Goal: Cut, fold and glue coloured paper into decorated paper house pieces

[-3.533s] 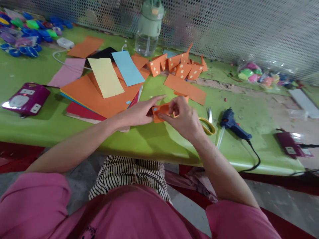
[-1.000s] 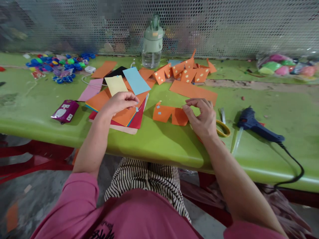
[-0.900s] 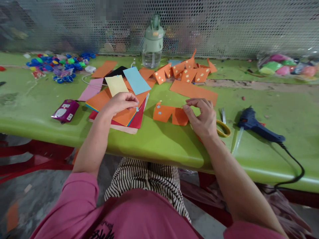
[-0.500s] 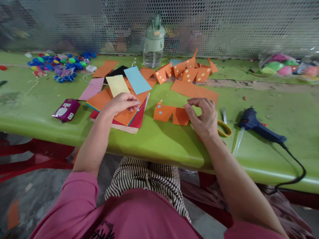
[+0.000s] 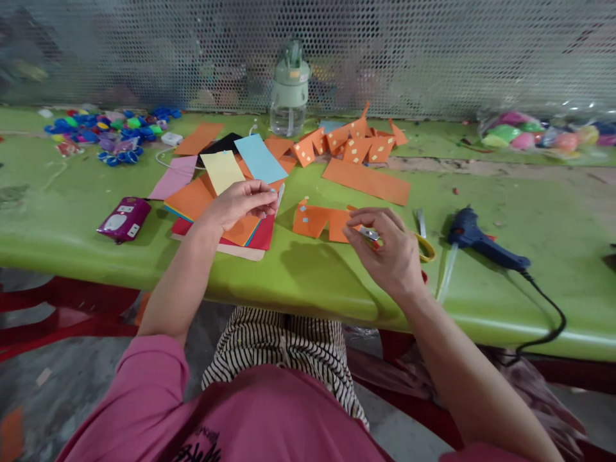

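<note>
My left hand [image 5: 248, 202] hovers over the stack of coloured paper, thumb and fingertips pinched together. A tiny light blue paper piece [image 5: 276, 190] shows at its fingertips. Before me stands a folded orange paper animal cutout [image 5: 310, 221] with several small blue squares near its left end. My right hand [image 5: 385, 240] is at the cutout's right end, thumb and index finger closed on it; the exact contact is partly hidden. Scissors with a metal part [image 5: 369, 235] show partly behind that hand. Yellow-handled scissors [image 5: 427, 249] lie just right of it.
A blue glue gun [image 5: 486, 240] lies at right, its cord over the edge. Spotted orange paper animals [image 5: 359, 144] and a water bottle [image 5: 289, 96] stand at the back. A purple power socket [image 5: 124, 219] and a heap of small plastic pieces [image 5: 110, 128] are at left.
My left hand has shifted slightly right with the small blue piece. My right hand has moved a little left over the cutout's end, uncovering scissors metal. The whole view has shifted slightly.
</note>
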Motion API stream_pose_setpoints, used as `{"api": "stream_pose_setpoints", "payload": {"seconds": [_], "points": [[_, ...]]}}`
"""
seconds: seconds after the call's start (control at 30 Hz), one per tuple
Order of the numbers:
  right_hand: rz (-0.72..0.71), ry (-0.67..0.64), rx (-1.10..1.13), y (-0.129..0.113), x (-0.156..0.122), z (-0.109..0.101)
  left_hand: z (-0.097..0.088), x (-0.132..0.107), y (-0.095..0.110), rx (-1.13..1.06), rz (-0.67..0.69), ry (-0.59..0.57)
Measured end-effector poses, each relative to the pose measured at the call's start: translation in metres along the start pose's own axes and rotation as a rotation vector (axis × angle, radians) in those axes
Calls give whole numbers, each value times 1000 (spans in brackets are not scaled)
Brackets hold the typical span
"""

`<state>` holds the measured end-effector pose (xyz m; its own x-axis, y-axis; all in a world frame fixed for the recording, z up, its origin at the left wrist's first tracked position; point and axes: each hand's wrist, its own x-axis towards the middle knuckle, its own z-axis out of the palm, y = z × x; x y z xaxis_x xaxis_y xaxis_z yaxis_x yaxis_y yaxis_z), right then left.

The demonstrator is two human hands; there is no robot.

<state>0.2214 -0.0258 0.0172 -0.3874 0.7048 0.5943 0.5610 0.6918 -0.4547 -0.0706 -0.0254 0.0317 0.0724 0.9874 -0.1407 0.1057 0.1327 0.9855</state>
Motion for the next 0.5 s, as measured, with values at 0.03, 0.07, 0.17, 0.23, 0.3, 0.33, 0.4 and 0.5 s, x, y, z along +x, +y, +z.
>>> {"api": "stream_pose_setpoints", "payload": {"seconds": [0.03,0.07,0.17,0.23,0.3,0.33,0.4,0.5], "points": [[13,-9,9,0,-3,-2,1,0,0,-8,4,-11],[32,-14,16,1,-6,-4,2,0,-1,-7,4,-17],[75,-22,27,1,-14,-12,6,-1,0,21,-14,-35],[85,-25,0,2,-17,-22,9,-1,1,41,-27,-57],[113,-6,-79,9,-21,-39,10,0,0,76,-36,-75],[142,14,-143,17,-24,-50,11,0,-1,96,-39,-72],[234,55,-298,43,-31,-76,11,1,-4,131,-32,-63],[391,-3,-522,98,-53,-116,11,5,-10,144,-49,-28]]}}
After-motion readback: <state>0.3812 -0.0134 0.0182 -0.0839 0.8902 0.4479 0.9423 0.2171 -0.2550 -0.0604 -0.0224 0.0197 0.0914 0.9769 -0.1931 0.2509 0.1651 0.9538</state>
